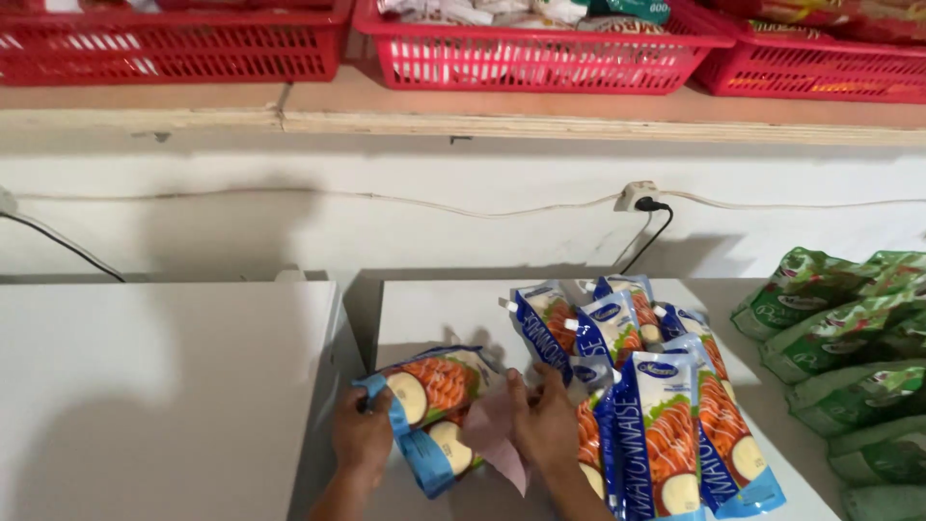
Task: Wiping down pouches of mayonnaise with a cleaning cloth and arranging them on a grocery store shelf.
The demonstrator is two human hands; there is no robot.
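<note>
Tabletop: white, carrying every pouch in view, with a second white top to its left across a narrow gap.
Shelf: wooden, above the wall, holding three red baskets; the middle one is filled with pale packets.
Green bags: piled at the right edge, glossy, lying overlapped on their sides.
Blue pouches: a leaning row of spouted pouches right of centre, blue with orange and white food pictures and white caps; they look already sorted into one group.
Held pouches: two of the same blue kind, set apart at the front left of the tabletop, so judged as not yet joined to the row.
Pink paper: a small sheet lying under the right hand.
Left hand: closed around the left edge of the held pouches.
Right hand: fingers curled loosely, resting between the held pouches and the row, touching the pink paper; its grip cannot be told.
Wall socket: white, with a black plug.
</note>
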